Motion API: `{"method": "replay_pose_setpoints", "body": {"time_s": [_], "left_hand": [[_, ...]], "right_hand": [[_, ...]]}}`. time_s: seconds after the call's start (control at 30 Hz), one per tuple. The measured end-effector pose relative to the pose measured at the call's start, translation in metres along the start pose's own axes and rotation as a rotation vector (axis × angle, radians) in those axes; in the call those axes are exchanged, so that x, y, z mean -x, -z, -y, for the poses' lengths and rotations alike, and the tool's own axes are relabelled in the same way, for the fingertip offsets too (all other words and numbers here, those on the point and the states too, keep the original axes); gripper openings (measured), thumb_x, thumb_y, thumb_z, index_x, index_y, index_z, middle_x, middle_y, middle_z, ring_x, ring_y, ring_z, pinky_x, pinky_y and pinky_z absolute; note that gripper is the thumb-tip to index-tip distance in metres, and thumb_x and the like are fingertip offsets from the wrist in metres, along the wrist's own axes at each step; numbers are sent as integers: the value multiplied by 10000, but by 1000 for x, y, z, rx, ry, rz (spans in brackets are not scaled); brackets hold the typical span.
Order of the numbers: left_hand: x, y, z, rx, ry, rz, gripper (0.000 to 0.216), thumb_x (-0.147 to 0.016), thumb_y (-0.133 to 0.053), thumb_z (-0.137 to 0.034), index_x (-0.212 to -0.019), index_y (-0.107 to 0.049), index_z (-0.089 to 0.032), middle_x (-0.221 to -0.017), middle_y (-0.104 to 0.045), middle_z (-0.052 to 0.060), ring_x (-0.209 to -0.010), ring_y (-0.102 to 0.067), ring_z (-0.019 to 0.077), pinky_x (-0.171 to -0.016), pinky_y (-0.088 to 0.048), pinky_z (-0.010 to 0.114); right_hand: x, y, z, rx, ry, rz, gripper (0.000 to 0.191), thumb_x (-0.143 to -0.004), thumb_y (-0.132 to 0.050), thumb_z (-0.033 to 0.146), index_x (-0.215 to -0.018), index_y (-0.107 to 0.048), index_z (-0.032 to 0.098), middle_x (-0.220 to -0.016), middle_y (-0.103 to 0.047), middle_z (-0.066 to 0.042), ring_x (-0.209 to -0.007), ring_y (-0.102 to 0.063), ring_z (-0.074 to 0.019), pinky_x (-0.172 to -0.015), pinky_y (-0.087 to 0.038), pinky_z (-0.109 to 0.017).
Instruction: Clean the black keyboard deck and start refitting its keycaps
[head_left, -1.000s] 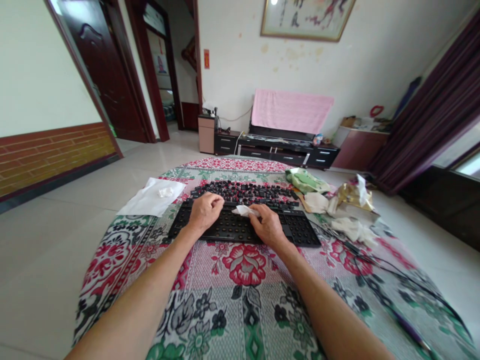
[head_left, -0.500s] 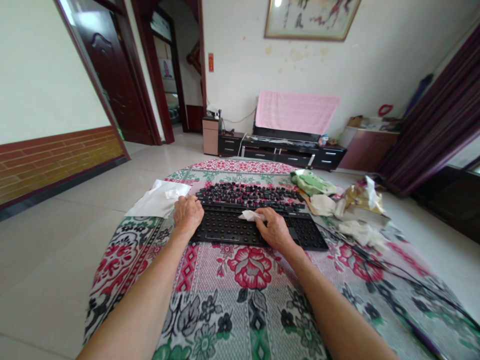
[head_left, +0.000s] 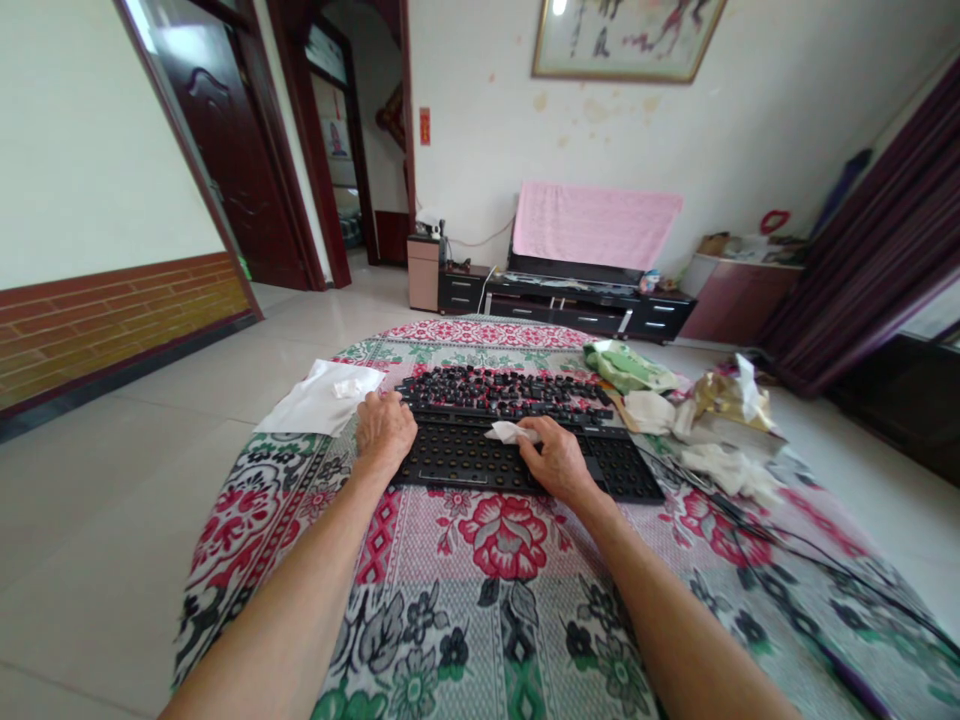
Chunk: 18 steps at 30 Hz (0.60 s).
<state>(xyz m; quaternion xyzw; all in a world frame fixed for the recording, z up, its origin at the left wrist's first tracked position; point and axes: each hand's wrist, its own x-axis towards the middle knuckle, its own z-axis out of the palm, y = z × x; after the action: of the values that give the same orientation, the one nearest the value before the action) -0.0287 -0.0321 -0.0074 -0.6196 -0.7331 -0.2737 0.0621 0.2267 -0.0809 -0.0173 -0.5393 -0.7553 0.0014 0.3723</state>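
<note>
A black keyboard (head_left: 465, 462) with its keycaps off lies flat on the cloth-covered table before me. My left hand (head_left: 385, 432) is closed around its left end, the fingertips partly hidden beyond the edge. Between the fingers of my right hand (head_left: 559, 457) is a white tissue (head_left: 507, 432), its tip pointing left over the upper middle of the keyboard. That hand rests over the right half of the key bed. Loose black keycaps (head_left: 495, 388) are spread in a wide band just behind the keyboard.
White paper (head_left: 300, 405) with a crumpled piece on it lies at the left. On the right are a green cloth (head_left: 630, 367), a gold tissue pack (head_left: 720, 400), crumpled tissues (head_left: 727, 470) and black cables (head_left: 795, 540). A patterned tablecloth (head_left: 502, 620) covers the table.
The whole view has shifted slightly, carrying the keyboard and both hands a little to the right in the picture. The grip on keyboard and tissue looks the same.
</note>
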Motion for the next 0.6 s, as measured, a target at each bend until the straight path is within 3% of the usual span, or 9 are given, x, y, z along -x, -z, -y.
{"method": "replay_pose_setpoints", "body": {"time_s": [0.13, 0.23, 0.37, 0.47, 0.6], "left_hand": [[3, -2, -8, 75, -244, -45, 242, -816, -468, -284, -960, -634, -184, -944, -542, 101, -943, -514, 244, -822, -426, 347], [3, -4, -16, 135, -470, 80, 213, -828, -475, -317, -872, -651, -206, -887, -563, 66, -896, -533, 207, -803, -433, 306], [-6, -7, -14, 129, -679, 187, 207, -813, -514, -351, -890, -660, -225, -855, -585, 45, -854, -548, 190, -780, -433, 293], [-16, -10, -9, 178, -758, 231, 201, -809, -525, -353, -889, -665, -233, -821, -602, 25, -802, -556, 167, -755, -426, 276], [-29, -11, -10, 266, -738, 328, 173, -774, -552, -326, -843, -680, -232, -737, -604, -3, -687, -560, 133, -666, -411, 238]], "right_hand": [[1, -1, 1, 4, 15, 7, 252, -814, -458, 166, -1019, -602, 183, -867, -588, -54, -761, -552, -167, -741, -431, -282], [1, -1, 0, -19, 45, 25, 343, -809, -425, 109, -1086, -599, 211, -884, -566, -53, -806, -547, -163, -763, -441, -283], [2, -1, -1, -30, 101, 75, 298, -814, -446, 118, -1017, -637, 225, -892, -544, -52, -855, -535, -160, -789, -444, -286], [1, 1, 1, -9, 102, 103, 229, -830, -490, 196, -1001, -642, 213, -902, -552, -59, -870, -534, -168, -809, -437, -307], [-10, 6, 8, 26, 79, 162, 186, -835, -490, 193, -898, -664, 190, -833, -573, -54, -799, -544, -153, -757, -438, -285]]}}
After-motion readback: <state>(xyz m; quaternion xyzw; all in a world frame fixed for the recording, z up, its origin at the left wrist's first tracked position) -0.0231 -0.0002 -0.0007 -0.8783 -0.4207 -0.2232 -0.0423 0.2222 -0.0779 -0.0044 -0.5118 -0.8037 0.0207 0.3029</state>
